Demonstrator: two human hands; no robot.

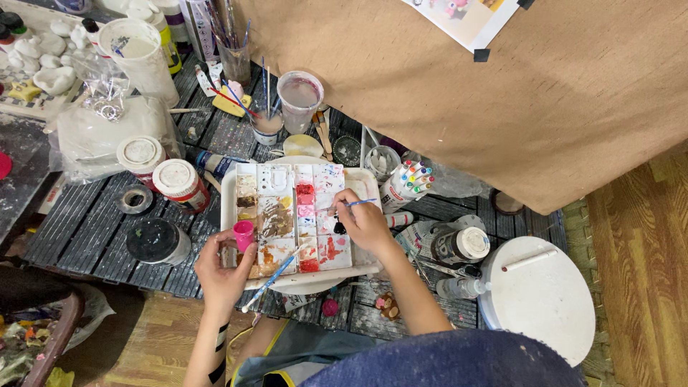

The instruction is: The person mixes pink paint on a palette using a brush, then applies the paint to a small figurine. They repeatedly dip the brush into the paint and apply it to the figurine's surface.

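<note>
Two bare hands work over a white paint palette that lies on a dark slatted table. The right hand is curled narrow around a thin blue-handled brush; the brush lies almost level, its long axis running left to right, with the tip toward the palette's pink and red wells and the handle end pointing right, past the knuckles. The left hand is closed on a small pink-capped bottle, held upright at the palette's lower left corner, the cap uppermost. A second brush with a blue handle slants beside that hand, its long axis running from lower left to upper right, the lower end hanging out past the table's near edge and the upper end over the brown-stained wells.

Room around the hands is tight. Just left of the palette stand a black-lidded jar, a roll of tape and two white-capped jars, near the left hand. To the right, a cup of markers stands just beside the palette's right edge, and a dark jar with a white lid sits near the right forearm. Behind the palette, cloudy water cups crowd the far rim. A round white stool top lies well to the right, and a tan cloth hangs over the upper right. The near table edge runs under both wrists, with wooden floor beyond.
</note>
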